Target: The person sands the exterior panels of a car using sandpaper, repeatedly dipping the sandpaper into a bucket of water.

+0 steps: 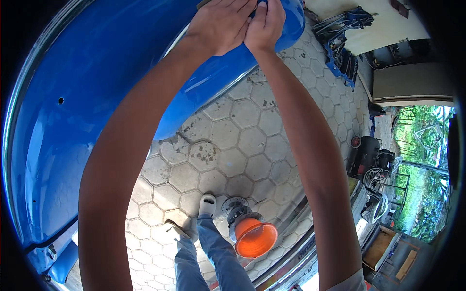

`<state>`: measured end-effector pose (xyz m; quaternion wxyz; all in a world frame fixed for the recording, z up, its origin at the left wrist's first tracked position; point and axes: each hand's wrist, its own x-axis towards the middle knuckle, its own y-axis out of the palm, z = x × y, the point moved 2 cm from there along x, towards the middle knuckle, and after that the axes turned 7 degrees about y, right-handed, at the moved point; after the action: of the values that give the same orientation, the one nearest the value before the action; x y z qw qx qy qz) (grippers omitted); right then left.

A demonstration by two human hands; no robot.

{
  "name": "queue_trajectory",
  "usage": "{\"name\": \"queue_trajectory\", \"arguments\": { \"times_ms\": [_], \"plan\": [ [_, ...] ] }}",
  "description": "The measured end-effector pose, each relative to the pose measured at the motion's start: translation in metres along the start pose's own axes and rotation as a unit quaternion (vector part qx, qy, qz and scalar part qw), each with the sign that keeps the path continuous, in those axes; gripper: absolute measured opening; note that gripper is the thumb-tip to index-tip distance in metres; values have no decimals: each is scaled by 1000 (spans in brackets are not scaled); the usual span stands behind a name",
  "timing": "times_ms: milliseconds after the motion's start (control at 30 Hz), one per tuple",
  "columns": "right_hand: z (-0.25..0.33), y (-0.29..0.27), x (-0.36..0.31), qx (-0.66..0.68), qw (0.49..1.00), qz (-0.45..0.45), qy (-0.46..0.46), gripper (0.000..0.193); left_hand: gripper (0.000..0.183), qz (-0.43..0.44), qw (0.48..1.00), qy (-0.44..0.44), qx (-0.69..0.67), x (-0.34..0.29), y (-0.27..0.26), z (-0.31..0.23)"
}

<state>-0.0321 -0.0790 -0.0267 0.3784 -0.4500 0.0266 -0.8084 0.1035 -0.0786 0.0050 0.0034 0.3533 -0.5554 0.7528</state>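
Observation:
Both my arms reach forward to a glossy blue vehicle body panel with a chrome strip along its edge. My left hand lies flat on the panel at the top of the view, its fingers stretched out and side by side. Pressed against it is my right hand, thumb bent and fingers curled. Something small and dark shows by the right thumb, too little of it to name. The picture's upper edge cuts off the fingertips. A narrow brownish edge shows beside my left fingers.
By my feet, on hexagonal paving, stands a grey machine with an orange bowl. An unfolded blue toolbox sits at the upper right. A dark air compressor and coiled hose are at the right, near a wooden-topped stand.

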Motion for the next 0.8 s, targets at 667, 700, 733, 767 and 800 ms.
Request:
{"name": "queue_trajectory", "arguments": {
  "times_ms": [667, 700, 733, 767, 800],
  "plan": [
    [-8, -16, 4, -37, 988, -102, -111, 32, 51, -87, 994, -64, 18, -93, -21, -38],
    [-11, -14, 1, -30, 991, -88, -99, 32, 51, -82, 994, -69, 6, -107, -18, -40],
    [-14, -10, -3, -21, 993, -73, -91, 33, 51, -80, 994, -76, -3, -124, -9, -42],
    [-16, -13, -1, -22, 992, -74, -100, 33, 53, -87, 991, -101, -5, -150, -1, -55],
    [-16, -12, -2, -33, 993, -75, -81, 32, 54, -55, 994, -95, 11, -190, 11, -68]
  ]
}}
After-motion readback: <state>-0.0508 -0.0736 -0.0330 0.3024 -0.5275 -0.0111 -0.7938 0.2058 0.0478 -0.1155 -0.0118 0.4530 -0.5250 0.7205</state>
